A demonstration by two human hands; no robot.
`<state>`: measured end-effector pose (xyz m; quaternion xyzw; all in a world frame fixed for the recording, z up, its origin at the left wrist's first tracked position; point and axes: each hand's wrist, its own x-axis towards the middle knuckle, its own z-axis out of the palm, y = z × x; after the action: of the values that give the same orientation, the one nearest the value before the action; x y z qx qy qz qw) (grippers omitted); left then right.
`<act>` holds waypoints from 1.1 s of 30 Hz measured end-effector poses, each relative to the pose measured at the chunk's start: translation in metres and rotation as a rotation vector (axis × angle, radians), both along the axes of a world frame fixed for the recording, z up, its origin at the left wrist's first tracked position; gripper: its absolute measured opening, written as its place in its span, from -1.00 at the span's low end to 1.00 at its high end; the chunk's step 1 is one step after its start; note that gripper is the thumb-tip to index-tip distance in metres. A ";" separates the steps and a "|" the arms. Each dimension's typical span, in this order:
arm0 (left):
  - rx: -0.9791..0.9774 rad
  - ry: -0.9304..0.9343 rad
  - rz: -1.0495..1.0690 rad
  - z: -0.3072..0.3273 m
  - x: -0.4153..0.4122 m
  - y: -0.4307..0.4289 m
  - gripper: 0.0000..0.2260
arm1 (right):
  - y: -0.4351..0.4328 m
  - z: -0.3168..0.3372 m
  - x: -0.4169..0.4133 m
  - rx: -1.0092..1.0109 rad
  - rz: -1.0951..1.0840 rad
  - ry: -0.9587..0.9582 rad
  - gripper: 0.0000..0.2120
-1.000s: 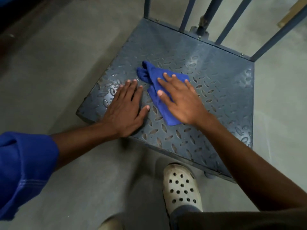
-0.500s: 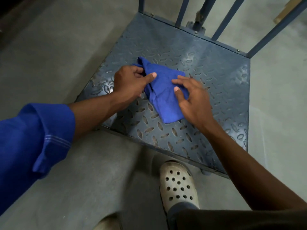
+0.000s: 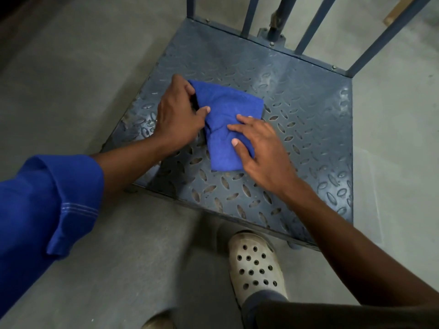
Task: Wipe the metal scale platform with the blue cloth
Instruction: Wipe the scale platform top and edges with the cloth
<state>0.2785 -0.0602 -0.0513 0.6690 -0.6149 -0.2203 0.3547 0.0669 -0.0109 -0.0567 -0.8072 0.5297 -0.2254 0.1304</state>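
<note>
A folded, bright blue cloth [image 3: 225,124] lies on the grey-blue metal scale platform with its raised oval tread pattern [image 3: 308,129], directly between the two hands. The left hand [image 3: 177,117] grips the cloth's left edge: its fingers curl over and behind the fold while the thumb presses on top of the fabric, pinching it. The right hand [image 3: 261,148] rests on the cloth's right and near part with fingers spread and nearly straight, the fingertips [image 3: 240,118] pressing the fabric flat against the plate, the thumb laid across the blue surface. The cloth's far corner sticks out just beyond the left hand; its near end reaches out beside the right thumb.

Beyond both hands, dark blue metal bars [image 3: 311,27] rise from the platform's far edge. A rolled-up blue sleeve [image 3: 50,205] covers the left forearm above the bare wrist. Below the right forearm, a cream perforated clog shoe [image 3: 255,267] stands on the grey concrete floor [image 3: 71,79], just beside the platform's near edge.
</note>
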 end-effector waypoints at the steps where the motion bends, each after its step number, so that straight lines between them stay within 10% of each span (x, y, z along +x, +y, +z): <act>1: -0.064 -0.128 -0.030 -0.001 0.001 0.002 -0.62 | 0.000 0.001 0.001 -0.007 -0.002 0.014 -0.64; 7: -0.141 -0.548 -0.179 -0.020 0.012 0.013 -0.42 | -0.019 0.011 0.009 -0.090 0.037 0.089 -0.57; 16: -0.105 -0.546 -0.268 -0.025 0.010 0.024 -0.38 | -0.050 0.016 0.034 0.063 0.121 0.380 -0.37; 33: 0.147 -0.640 -0.225 -0.028 0.014 0.043 -0.31 | -0.013 -0.004 0.039 0.036 -0.035 0.274 -0.36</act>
<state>0.2925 -0.0168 -0.0796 0.6560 -0.7473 -0.0808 0.0682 0.1056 -0.0243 -0.0608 -0.8184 0.5607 -0.1057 0.0674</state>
